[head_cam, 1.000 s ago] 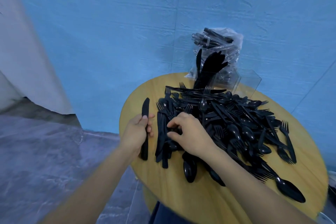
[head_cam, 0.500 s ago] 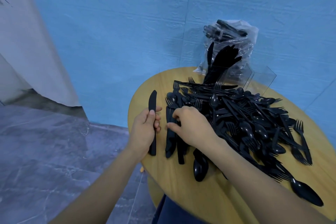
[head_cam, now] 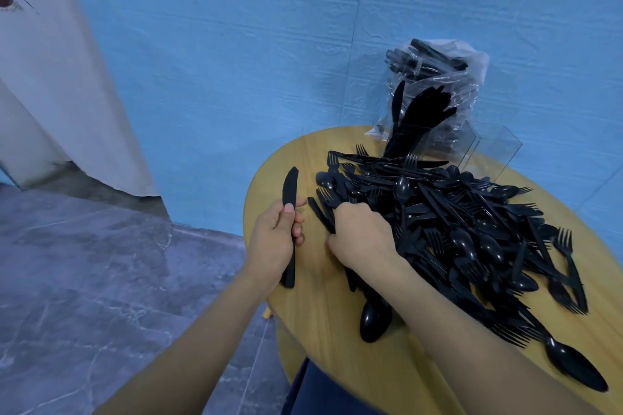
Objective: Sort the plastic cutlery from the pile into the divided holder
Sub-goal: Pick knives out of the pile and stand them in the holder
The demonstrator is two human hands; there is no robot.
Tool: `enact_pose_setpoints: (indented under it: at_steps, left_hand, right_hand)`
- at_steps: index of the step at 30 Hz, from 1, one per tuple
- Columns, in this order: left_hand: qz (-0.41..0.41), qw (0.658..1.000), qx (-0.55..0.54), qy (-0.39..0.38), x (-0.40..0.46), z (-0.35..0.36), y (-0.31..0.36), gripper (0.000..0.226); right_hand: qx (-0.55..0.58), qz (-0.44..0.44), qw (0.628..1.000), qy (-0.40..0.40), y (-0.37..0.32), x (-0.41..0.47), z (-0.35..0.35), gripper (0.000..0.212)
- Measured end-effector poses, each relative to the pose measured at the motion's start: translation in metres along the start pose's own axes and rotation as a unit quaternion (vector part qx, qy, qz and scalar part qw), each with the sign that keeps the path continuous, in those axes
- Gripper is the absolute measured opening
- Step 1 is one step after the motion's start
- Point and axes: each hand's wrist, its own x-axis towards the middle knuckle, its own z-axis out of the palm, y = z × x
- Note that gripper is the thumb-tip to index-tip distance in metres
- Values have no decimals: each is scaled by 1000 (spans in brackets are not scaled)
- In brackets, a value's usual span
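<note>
Since earlier, the right hand (head_cam: 362,236) dug deeper into the pile (head_cam: 472,229); left hand (head_cam: 274,239) grips an upright knife (head_cam: 289,209).

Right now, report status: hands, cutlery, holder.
Left hand grips a knife. Right hand digs in the pile, grip hidden. Holder behind pile, part filled.

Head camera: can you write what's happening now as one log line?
left hand: holds knife | right hand: digging in pile | holder: partly filled
</note>
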Motion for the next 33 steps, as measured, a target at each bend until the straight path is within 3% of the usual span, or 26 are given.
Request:
enact_pose_setpoints:
  at_steps: [6,13,22,29,33]
  left_hand:
    - [3,1000,12,3,0,1,0,28]
    - [-2,1000,25,6,-2,0,1,28]
    - [-35,999,-15,-10,-2,9,21,29]
    - [-36,992,0,-125,-13,64,55,30]
    - [-26,984,48,-172,-20,89,56,25]
  right_hand:
    - [197,64,978,-6,20,9,-7,18]
    - [493,112,863,3,41,6,-15,13]
    - [602,78,793,39,58,-2,-33,20]
    - [671,76,731,98,67,-9,-52,17]
    - [665,83,729,138,80,-14,-58,11]
